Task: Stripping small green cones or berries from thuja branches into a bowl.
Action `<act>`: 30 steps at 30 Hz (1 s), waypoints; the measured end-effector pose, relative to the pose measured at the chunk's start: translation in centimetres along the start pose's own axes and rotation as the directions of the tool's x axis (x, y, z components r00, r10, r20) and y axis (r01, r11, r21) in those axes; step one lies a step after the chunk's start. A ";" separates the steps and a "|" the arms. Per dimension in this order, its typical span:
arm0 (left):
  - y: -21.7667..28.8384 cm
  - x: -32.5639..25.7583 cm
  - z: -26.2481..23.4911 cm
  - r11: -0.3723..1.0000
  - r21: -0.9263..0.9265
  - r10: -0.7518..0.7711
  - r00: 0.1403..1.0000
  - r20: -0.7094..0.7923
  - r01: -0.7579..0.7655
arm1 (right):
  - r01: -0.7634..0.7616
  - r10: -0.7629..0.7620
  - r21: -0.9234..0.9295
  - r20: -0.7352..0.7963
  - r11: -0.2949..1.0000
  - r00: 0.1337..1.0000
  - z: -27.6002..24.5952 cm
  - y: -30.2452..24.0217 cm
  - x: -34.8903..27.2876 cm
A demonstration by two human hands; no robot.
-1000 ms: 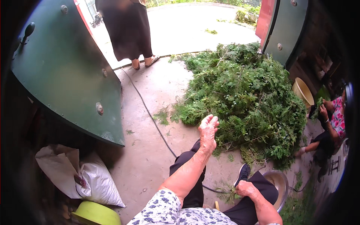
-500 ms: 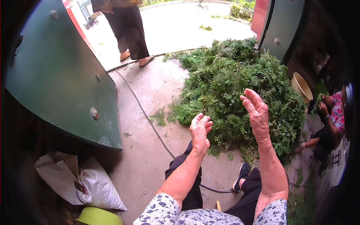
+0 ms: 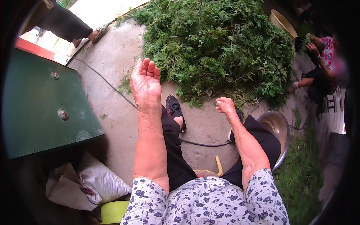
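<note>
My left hand (image 3: 146, 80) is raised over the concrete floor, palm showing and fingers loosely bent, with nothing in it. It is just left of a big heap of green conifer branches (image 3: 217, 48), which bear small pale cones. Lower and to the right, my right hand (image 3: 225, 106) is at the near edge of the heap with its fingers curled in. Whatever it may hold is hidden. Between my knees, a curved yellowish handle or bar (image 3: 218, 165) shows, partly covered by my shirt.
A metal basin (image 3: 282, 129) stands beside my right leg. A black cable (image 3: 202, 143) crosses the floor. White sacks (image 3: 101, 183) and a lime-green tub (image 3: 113, 212) are at lower left, below a green metal door (image 3: 41, 101). A person (image 3: 322, 63) holding greenery sits at right, near a beige tub (image 3: 283, 24). Another stands far left.
The view has tilted down and turned. My left hand has turned palm up and its arm has straightened; my right hand has dropped lower, its fingers curling in. The metal basin has come into view.
</note>
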State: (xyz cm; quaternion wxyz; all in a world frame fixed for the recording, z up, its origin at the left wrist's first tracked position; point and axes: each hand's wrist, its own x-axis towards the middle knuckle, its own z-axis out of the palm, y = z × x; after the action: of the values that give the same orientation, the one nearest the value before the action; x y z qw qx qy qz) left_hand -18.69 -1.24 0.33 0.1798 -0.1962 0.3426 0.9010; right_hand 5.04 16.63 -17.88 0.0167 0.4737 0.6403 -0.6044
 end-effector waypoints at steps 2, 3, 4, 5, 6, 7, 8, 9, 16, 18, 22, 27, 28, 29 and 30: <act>0.0 0.1 -0.5 0.999 0.036 -0.029 0.999 -0.018 0.029 | -0.029 0.029 -0.015 0.034 0.999 0.999 1.1 0.3 1.1; -0.2 -0.1 -0.5 0.996 0.065 -0.055 0.998 -0.036 0.057 | -0.036 0.037 -0.014 0.030 0.999 0.999 0.9 0.4 1.8; -0.4 -0.2 -0.3 0.995 0.072 -0.063 0.998 -0.032 0.065 | 0.047 -0.039 -0.137 0.060 0.989 0.997 0.9 0.3 2.7; -0.5 -0.4 -0.1 0.995 0.076 -0.065 0.997 -0.035 0.067 | 0.133 -0.110 -0.254 0.103 0.958 0.989 0.9 0.4 3.8; -1.3 -0.5 0.5 0.993 0.107 -0.050 0.999 0.016 0.048 | 0.223 -0.222 -0.401 0.050 0.888 0.974 0.4 2.7 6.8; -1.5 -0.6 0.8 0.990 0.140 -0.020 0.998 0.058 0.012 | 0.222 -0.220 -0.397 0.052 0.890 0.974 0.6 2.3 7.9; -1.7 -0.8 1.1 0.987 0.161 -0.013 0.998 0.061 0.003 | 0.309 -0.341 -0.516 0.035 0.798 0.939 1.1 2.0 9.0; -1.6 -1.0 1.3 0.985 0.170 -0.004 0.998 0.058 -0.006 | 0.383 -0.461 -0.621 0.039 0.684 0.887 1.8 1.3 10.0; -3.1 -2.1 2.6 0.974 0.195 -0.132 0.988 0.079 0.115 | 0.447 -0.570 -0.586 -0.030 0.676 0.821 3.2 -2.5 16.0; -3.5 -2.5 2.9 0.969 0.214 -0.140 0.987 0.082 0.119 | 0.405 -0.508 -0.604 -0.001 0.687 0.861 3.1 -3.2 16.2; -3.7 -2.8 3.1 0.962 0.236 -0.162 0.981 0.105 0.134 | 0.252 -0.276 -0.823 0.121 0.510 0.954 3.8 -2.6 15.8; -4.3 -2.8 3.3 0.954 0.263 -0.179 0.977 0.117 0.143 | 0.418 -0.490 -0.799 0.181 0.432 0.853 2.8 -2.3 13.4; -4.5 -2.8 3.4 0.955 0.266 -0.166 0.980 0.109 0.132 | 0.471 -0.540 -0.733 0.168 0.491 0.824 2.2 -2.5 12.9; -4.7 -2.8 3.6 0.956 0.269 -0.153 0.983 0.102 0.121 | 0.464 -0.541 -0.738 0.159 0.490 0.826 1.5 -3.0 12.7; -5.0 -2.6 3.8 0.955 0.268 -0.166 0.979 0.114 0.131 | 0.494 -0.596 -0.669 0.093 0.556 0.797 0.6 -3.7 12.7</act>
State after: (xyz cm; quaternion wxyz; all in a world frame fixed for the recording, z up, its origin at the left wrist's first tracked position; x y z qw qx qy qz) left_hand -15.07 4.41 1.45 0.2940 -0.1346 0.4286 0.8437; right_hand -4.65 24.27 -22.77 -0.0509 0.2558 0.9254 -0.2751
